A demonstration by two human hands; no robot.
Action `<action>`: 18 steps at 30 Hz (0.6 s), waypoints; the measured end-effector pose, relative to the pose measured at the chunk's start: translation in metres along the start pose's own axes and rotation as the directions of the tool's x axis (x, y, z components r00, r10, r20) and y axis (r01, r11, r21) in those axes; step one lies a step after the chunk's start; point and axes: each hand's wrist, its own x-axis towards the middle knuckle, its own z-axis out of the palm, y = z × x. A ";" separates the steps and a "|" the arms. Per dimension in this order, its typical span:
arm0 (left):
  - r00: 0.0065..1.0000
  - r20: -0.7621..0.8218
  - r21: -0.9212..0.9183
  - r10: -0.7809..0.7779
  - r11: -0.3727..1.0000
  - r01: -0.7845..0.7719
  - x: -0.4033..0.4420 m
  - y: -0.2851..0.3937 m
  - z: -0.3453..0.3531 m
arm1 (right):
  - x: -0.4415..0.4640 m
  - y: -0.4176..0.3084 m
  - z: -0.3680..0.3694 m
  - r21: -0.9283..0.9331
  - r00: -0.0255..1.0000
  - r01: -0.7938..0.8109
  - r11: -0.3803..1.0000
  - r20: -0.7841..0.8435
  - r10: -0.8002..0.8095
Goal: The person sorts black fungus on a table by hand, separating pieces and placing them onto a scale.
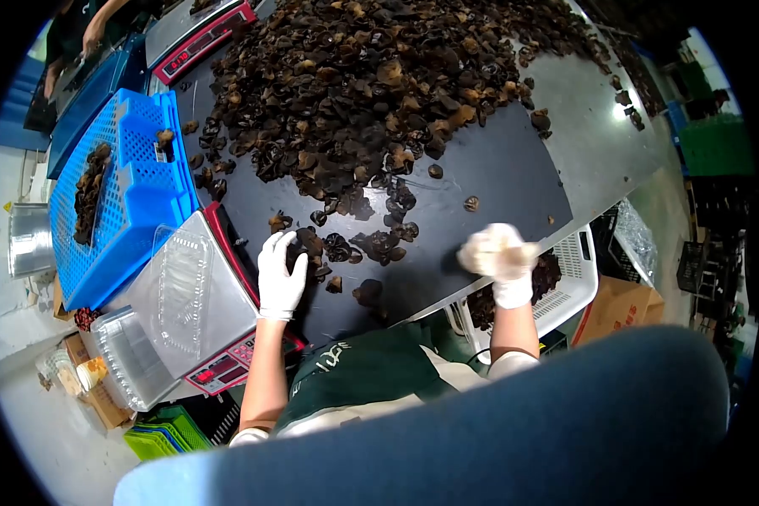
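Note:
My left hand [280, 277], in a white glove, rests at the near edge of the dark tabletop, thumb and fingers apart beside a dark wood ear mushroom [310, 243]. Several more loose wood ears [379, 246] lie just to its right. A large heap of dried wood ear mushrooms [354, 93] covers the far part of the table [506, 160]. My right hand [499, 253], also gloved, is slightly blurred above the table's front edge. Its fingers look curled in; whatever they hold, if anything, is hidden. Below it stands a white basket [578, 291] with dark pieces inside.
Left of my left hand, a scale [207, 295] carries a clear plastic tray [183, 282]. More clear trays [131, 354] stand beside it. A blue basket [148, 143] holds a filled tray. Another scale [198, 38] and a person's arm [97, 29] are at the upper left. A cardboard box [620, 308] sits right.

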 end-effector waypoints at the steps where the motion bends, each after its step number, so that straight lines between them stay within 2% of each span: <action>1: 1.000 0.020 -0.007 -0.003 1.000 0.003 0.000 -0.005 0.007 | 0.002 0.009 0.007 -0.167 0.961 -0.232 0.958 -0.190 0.200; 2: 0.995 0.089 -0.007 -0.051 0.999 0.051 0.000 -0.004 0.009 | 0.016 0.017 0.025 -0.391 0.822 -0.567 0.725 -0.315 0.474; 3: 0.995 0.089 -0.007 -0.043 0.999 0.044 -0.001 -0.006 0.016 | 0.011 0.050 0.023 -0.537 0.868 -0.490 0.686 -0.230 0.440; 4: 0.995 0.092 -0.007 -0.035 0.999 0.036 -0.002 -0.007 0.022 | 0.010 0.072 0.029 -0.658 0.821 -0.542 0.523 -0.282 0.497; 5: 0.993 0.112 -0.015 -0.038 0.999 0.040 -0.003 -0.005 0.025 | 0.009 0.087 0.037 -0.852 0.839 -0.429 0.300 -0.252 0.482; 6: 0.993 0.116 -0.023 -0.031 0.999 0.034 -0.004 -0.005 0.029 | -0.006 0.121 0.031 -0.957 0.980 -0.098 0.273 -0.045 0.193; 8: 0.992 0.126 -0.030 -0.015 0.999 0.019 -0.004 -0.001 0.033 | 0.001 0.131 0.052 -0.989 0.959 -0.128 0.070 -0.106 0.262; 9: 0.982 0.188 -0.022 -0.028 0.999 0.033 -0.004 -0.001 0.034 | 0.001 0.142 0.052 -0.996 0.961 -0.082 -0.048 -0.091 0.261; 12: 0.976 0.217 0.045 -0.004 0.999 -0.006 -0.008 -0.005 0.036 | 0.007 0.157 0.039 -0.985 0.924 -0.162 -0.055 -0.171 0.342; 16: 0.985 0.171 -0.021 0.023 1.000 -0.020 -0.009 -0.006 0.031 | 0.007 0.161 0.015 -0.961 0.974 -0.130 0.244 -0.078 0.211; 17: 0.983 0.180 -0.026 0.034 0.999 -0.030 -0.009 -0.007 0.030 | 0.017 0.140 0.021 -0.818 0.920 -0.328 0.472 -0.162 0.358; 18: 0.983 0.179 -0.028 0.037 0.999 -0.033 -0.009 -0.009 0.030 | 0.024 0.115 0.026 -0.586 0.837 -0.517 0.624 -0.191 0.514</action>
